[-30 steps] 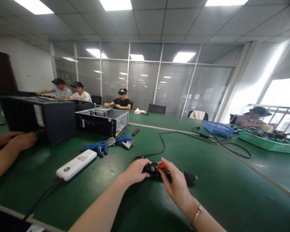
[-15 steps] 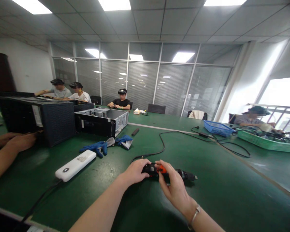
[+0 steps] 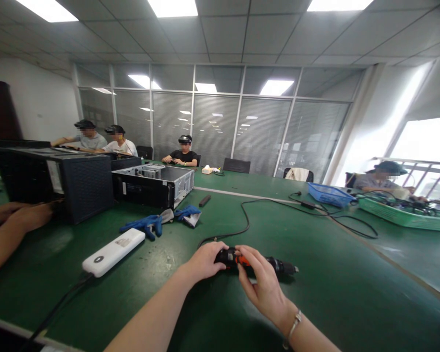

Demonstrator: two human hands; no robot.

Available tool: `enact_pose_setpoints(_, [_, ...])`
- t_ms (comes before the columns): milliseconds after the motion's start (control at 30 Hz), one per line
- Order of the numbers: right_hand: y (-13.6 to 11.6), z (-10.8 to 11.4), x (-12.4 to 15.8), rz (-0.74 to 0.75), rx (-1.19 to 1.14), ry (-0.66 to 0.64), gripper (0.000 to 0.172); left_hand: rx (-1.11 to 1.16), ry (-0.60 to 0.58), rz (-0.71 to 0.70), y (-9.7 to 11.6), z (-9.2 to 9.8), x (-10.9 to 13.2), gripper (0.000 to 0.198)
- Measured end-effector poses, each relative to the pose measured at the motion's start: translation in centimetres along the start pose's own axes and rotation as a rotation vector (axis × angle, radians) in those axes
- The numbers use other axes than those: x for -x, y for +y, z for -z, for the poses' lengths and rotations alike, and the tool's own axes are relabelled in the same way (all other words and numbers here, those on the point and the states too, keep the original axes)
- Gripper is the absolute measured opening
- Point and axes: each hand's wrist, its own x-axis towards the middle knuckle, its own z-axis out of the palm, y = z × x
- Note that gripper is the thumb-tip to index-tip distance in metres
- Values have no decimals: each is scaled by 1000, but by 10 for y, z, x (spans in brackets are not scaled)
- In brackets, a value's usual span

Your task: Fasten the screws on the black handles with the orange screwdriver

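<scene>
The right hand [image 3: 264,288] has slid along the cordless screwdriver [image 3: 280,266], clamped shut on it like the left hand [image 3: 204,261].

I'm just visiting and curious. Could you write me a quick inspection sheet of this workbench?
Surface: green table, scuffed in spots.
Job's things: electric screwdriver, black and orange, gripped in both hands.
Fingers: left hand wraps the rear; right hand curls over the orange part.
Clutter: power bank, blue gloves, open computer case.
Cables: black cable trails towards the left hand; its end is hidden.
Surroundings: a co-worker's hand beside a dark computer case; seated people further along; glass partition behind.
</scene>
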Motion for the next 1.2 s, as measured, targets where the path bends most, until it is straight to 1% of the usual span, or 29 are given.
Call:
enact_pose_setpoints(100, [2, 0, -1, -13, 33, 29, 44, -2, 5, 1, -1, -1, 0, 46])
enact_pose_setpoints(167, [5, 0, 0, -27, 26, 39, 45, -8, 8, 2, -1, -1, -1, 46])
enact_pose_setpoints(333, [8, -3, 7, -39, 2, 3, 57, -14, 6, 7, -1, -2, -1, 46])
enact_pose_setpoints(400, [8, -3, 8, -44, -2, -1, 60, -9, 0, 8, -1, -1, -1, 46])
enact_pose_setpoints(633, [7, -1, 1, -28, 1, 21, 47, -11, 10, 9, 1, 0, 0, 45])
enact_pose_setpoints(833, [10, -3, 9, -25, 51, 5, 54, -15, 4, 0, 2, 1, 0, 46])
enact_pose_setpoints(900, [12, -4, 11, -43, 65, 13, 54, -22, -1, -1, 3, 2, 1, 51])
enact_pose_setpoints(1000, [14, -5, 13, -85, 76, 53, 52, -40, -28, -25, 6, 4, 2, 59])
enact_pose_setpoints(1067, [16, -5, 12, -109, 54, 101, 50, -54, -52, -38, 6, 5, 3, 58])
enact_pose_setpoints(1200, [17, -5, 9, -165, -88, 234, 52, -78, -57, -41, 5, 2, 3, 57])
